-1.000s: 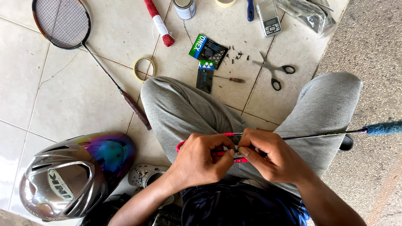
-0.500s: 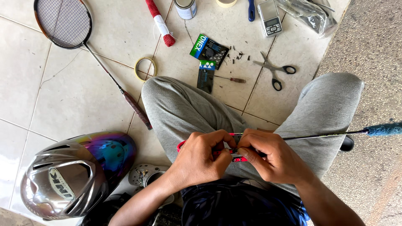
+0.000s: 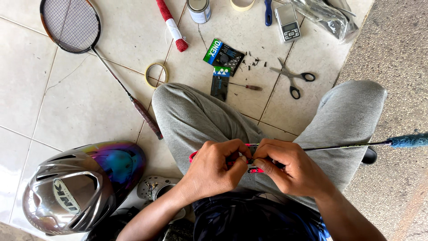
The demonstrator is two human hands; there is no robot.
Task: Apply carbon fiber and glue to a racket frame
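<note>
Both hands, left (image 3: 214,172) and right (image 3: 292,169), are closed on the red frame end of a racket (image 3: 254,170) held over the lap; its thin shaft (image 3: 339,146) runs right to a blue grip (image 3: 408,140). Judged light, the shaft springy and the frame fragile: hold at the frame. Scissors (image 3: 292,78) lie far on the floor

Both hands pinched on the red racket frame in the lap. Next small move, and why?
Probably keep the left hand steadying the red racket frame while the right hand works the fingertips at the pinch point: both hands meet there, and the shaft lies across the knee unsupported.
</note>
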